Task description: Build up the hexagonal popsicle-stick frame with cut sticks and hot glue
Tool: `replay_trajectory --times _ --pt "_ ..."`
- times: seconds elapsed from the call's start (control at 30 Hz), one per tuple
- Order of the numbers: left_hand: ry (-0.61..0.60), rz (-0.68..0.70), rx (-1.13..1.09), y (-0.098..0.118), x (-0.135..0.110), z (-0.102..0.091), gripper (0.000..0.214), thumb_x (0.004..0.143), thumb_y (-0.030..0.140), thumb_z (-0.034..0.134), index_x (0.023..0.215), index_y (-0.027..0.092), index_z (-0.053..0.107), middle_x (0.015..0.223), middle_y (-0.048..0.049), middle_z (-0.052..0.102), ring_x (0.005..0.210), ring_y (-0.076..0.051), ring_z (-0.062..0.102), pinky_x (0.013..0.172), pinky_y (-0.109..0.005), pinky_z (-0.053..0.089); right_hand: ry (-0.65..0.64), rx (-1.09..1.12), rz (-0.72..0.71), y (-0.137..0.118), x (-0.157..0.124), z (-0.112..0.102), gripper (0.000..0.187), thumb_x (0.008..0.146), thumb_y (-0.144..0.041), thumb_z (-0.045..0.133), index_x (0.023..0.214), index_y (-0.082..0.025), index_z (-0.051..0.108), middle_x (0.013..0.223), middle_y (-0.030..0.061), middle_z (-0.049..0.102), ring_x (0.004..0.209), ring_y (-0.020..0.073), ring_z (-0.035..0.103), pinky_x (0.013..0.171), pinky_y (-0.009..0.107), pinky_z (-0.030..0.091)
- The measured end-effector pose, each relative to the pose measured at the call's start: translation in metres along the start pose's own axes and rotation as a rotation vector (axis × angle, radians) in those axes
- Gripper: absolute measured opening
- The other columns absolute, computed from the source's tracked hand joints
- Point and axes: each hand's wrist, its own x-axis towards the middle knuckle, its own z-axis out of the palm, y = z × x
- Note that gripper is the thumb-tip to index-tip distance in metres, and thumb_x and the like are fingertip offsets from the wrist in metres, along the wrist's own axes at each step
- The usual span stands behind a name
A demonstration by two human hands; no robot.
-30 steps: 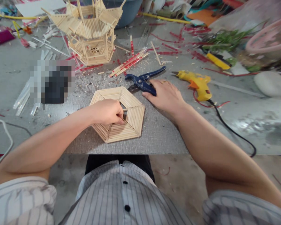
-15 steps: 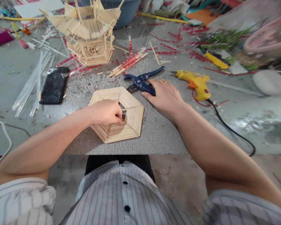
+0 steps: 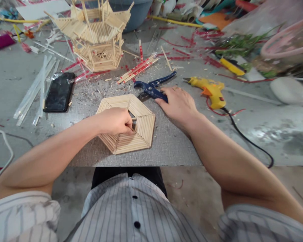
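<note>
A flat hexagonal panel of wooden sticks (image 3: 141,124) lies on the grey mat (image 3: 166,141) in front of me. My left hand (image 3: 113,121) rests on it, fingers pinched shut on a short wooden stick (image 3: 134,118) at the panel's open centre. My right hand (image 3: 178,104) lies flat on the mat to the right, fingers stretched out and touching the handle of blue cutting pliers (image 3: 153,88). A yellow glue gun (image 3: 210,90) lies further right, its black cord (image 3: 249,141) running off the table.
A wooden stick pavilion model (image 3: 97,37) stands at the back. A black phone (image 3: 59,92) and clear glue sticks (image 3: 32,90) lie at the left. Loose chopsticks (image 3: 138,67), red scraps, a white stone (image 3: 289,90) and green leaves (image 3: 239,43) litter the table.
Both hands stay almost still. My right hand has shifted slightly on the pliers' handle; the view has drifted a little.
</note>
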Motion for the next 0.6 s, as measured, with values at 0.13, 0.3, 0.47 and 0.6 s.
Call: replay_trajectory --times 0.13,0.3,0.47,0.6 --pt "0.014 0.008 -0.002 -0.001 -0.001 0.0 0.015 0.074 0.032 0.067 0.069 0.019 0.073 0.058 0.0027 0.064 0.051 -0.008 0.047 0.055 -0.025 0.028 0.06 0.046 0.027 -0.002 0.0 0.001 0.03 0.089 -0.033 0.047 0.111 -0.019 0.062 0.107 0.0162 0.062 0.099 0.0341 0.059 0.08 0.05 0.045" --pt "0.028 0.123 -0.148 -0.008 0.0 -0.005 0.013 0.077 0.025 0.064 0.068 0.017 0.07 0.061 0.0026 0.065 0.056 -0.008 0.053 0.058 -0.021 0.034 0.355 0.418 -0.083 0.002 -0.002 -0.002 0.038 0.091 -0.052 0.039 0.101 -0.022 0.059 0.093 0.0117 0.061 0.091 0.0276 0.058 0.076 0.043 0.045" --pt "0.6 0.244 -0.239 -0.017 0.003 -0.007 0.012 0.078 0.025 0.066 0.072 0.016 0.068 0.106 -0.0052 0.066 0.097 -0.016 0.061 0.09 -0.032 0.044 0.332 1.164 -0.028 -0.004 -0.008 -0.006 0.04 0.078 -0.065 0.058 0.082 -0.025 0.053 0.055 -0.0052 0.041 0.042 0.0097 0.037 0.043 0.027 0.03" --pt "0.736 0.235 -0.282 -0.018 0.004 -0.005 0.012 0.081 0.028 0.063 0.076 0.017 0.067 0.122 -0.0072 0.06 0.117 -0.021 0.054 0.103 -0.04 0.039 0.184 1.462 0.032 -0.014 -0.011 -0.011 0.04 0.062 -0.053 0.078 0.073 -0.024 0.053 0.045 -0.0093 0.038 0.034 0.0061 0.031 0.036 0.024 0.024"
